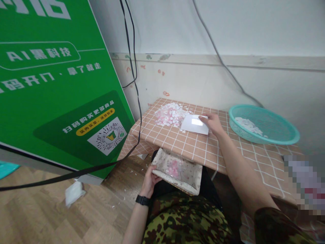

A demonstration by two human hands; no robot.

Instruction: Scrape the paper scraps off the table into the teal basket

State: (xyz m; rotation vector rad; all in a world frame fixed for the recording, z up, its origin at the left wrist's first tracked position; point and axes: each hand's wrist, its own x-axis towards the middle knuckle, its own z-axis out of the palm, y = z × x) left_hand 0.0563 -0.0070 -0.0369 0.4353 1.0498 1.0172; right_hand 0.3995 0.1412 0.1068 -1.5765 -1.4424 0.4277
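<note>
My left hand (150, 179) grips the left edge of a rectangular speckled tray (188, 181), held just below the table's front edge. A few pink and white paper bits (174, 168) lie inside it. Over the table, my right hand (212, 123) is closed on the right side of a flat white card (191, 126), which reflects the light. The card's left edge is beside a heap of small white and pink paper pieces (170, 114) on the checked cloth. The fingers beneath the card are hidden.
On the table (203, 152) at right stands a teal basket (266, 139) with white pieces inside. A green machine (76, 78) fills the left side, and a black cable (138, 112) hangs before it. A white plastic bag (74, 194) lies on the wooden floor.
</note>
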